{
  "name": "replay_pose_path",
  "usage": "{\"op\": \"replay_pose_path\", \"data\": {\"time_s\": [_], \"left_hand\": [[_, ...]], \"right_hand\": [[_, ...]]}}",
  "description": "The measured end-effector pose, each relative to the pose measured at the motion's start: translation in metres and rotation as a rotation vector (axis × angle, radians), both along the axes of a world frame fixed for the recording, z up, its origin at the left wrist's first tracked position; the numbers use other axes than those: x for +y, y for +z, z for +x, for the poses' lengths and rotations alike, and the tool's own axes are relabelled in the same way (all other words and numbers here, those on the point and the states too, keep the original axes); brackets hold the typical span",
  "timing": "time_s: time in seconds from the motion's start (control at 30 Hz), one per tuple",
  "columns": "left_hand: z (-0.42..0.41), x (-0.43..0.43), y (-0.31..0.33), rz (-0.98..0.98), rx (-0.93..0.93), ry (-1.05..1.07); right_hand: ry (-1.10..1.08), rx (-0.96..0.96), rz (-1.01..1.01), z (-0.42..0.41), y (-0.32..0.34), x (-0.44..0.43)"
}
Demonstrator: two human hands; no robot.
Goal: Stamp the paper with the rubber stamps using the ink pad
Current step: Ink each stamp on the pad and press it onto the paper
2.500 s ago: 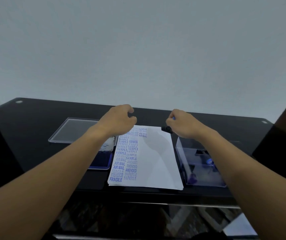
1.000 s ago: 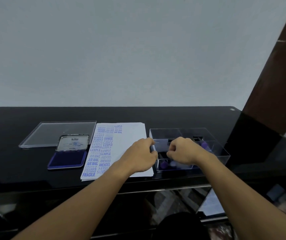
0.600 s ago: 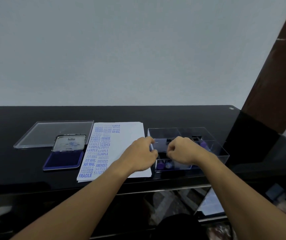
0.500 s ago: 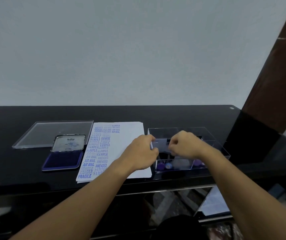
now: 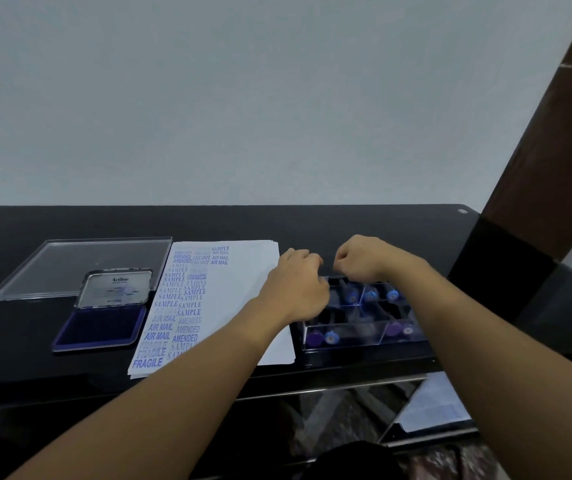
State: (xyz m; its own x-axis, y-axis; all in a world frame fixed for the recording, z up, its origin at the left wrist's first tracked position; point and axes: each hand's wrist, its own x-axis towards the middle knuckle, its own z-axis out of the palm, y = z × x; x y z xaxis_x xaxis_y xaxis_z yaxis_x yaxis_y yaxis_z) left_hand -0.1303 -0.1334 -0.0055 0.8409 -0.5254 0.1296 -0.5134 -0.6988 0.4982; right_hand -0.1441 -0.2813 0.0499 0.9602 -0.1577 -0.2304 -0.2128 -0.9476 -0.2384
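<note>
A white paper [image 5: 239,299] lies mid-table, its left part covered with blue stamped words. To its left sits the open ink pad [image 5: 101,327], its dark blue pad showing and its metal lid [image 5: 116,289] tipped back. A clear stamp box [image 5: 364,337] stands right of the paper and holds several stamps [image 5: 329,337] with purple and blue tops. My left hand [image 5: 295,289] is at the box's left wall, fingers curled round its far left corner. My right hand [image 5: 364,259] hovers over the box's far side, fingers curled with thumb and forefinger together; whatever it may pinch is hidden.
A clear flat box lid [image 5: 70,265] lies behind the ink pad at the far left. The black glossy table [image 5: 347,223] ends just below the paper and the box. A dark brown post [image 5: 537,168] rises at the right. Papers [image 5: 430,407] lie on a lower shelf.
My right hand has risen from inside the box and moved toward its far side. My left hand has stayed at the box's left wall. The view has shifted slightly.
</note>
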Motion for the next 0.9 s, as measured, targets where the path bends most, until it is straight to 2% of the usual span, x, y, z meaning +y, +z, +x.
{"op": "replay_pose_path", "data": {"time_s": [0.2,0.4,0.67,0.9], "left_hand": [[0.008,-0.004,-0.020,0.083,-0.025,0.039],[0.003,0.001,-0.028,-0.048,0.025,0.068],[0.005,0.001,-0.029,-0.095,0.048,0.066],[0.007,0.016,-0.017,-0.171,0.074,0.083]], "right_hand": [[0.059,0.164,-0.200,0.013,-0.007,0.019],[0.059,0.196,-0.264,0.016,-0.017,0.019],[0.011,0.115,-0.179,0.013,-0.025,0.013],[-0.017,-0.037,-0.068,0.009,-0.029,0.002]]}}
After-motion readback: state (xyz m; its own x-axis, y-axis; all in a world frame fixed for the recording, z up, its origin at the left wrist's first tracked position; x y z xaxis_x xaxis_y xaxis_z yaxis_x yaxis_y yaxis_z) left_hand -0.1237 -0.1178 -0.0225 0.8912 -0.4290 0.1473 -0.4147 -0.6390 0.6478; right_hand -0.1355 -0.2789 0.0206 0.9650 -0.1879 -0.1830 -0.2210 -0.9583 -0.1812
